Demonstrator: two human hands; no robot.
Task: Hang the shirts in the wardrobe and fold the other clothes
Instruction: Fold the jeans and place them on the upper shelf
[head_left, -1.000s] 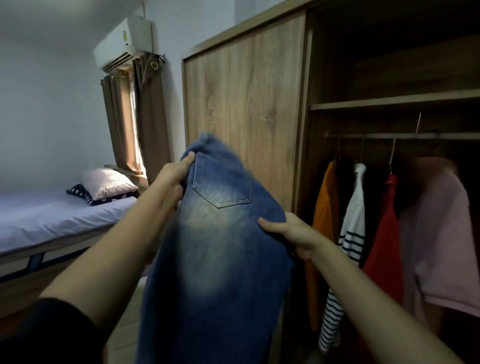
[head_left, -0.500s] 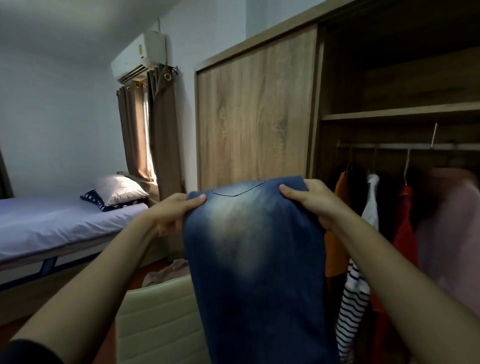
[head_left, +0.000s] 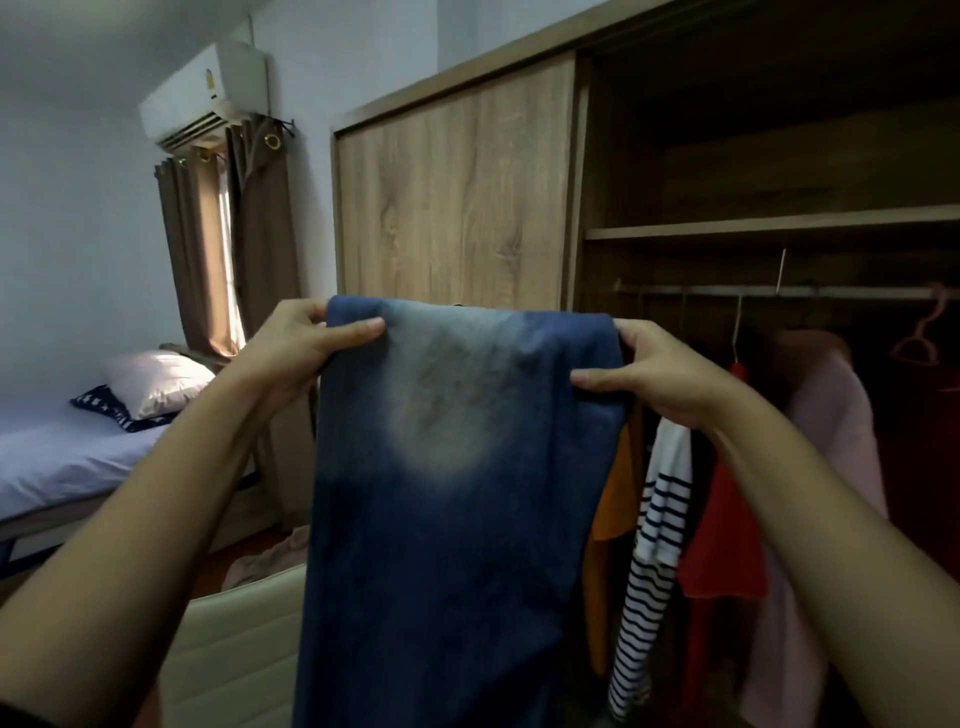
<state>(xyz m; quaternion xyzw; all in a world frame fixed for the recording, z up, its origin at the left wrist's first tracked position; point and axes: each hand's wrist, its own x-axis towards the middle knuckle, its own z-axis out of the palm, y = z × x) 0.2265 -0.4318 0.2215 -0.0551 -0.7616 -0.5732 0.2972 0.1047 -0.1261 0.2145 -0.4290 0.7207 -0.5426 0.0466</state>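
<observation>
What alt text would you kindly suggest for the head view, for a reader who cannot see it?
A left hand and a right hand grip the top fold of blue jeans held up. Behind, an open wooden wardrobe holds hanging shirts on a rail; a bed stands at left.

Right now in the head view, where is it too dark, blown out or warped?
Head view: wardrobe shelf deep in shadow; window between the curtains blown out; wide-angle lens tilts the wardrobe door; jeans evenly lit, fairly sharp, gripped by left hand and right hand.
</observation>
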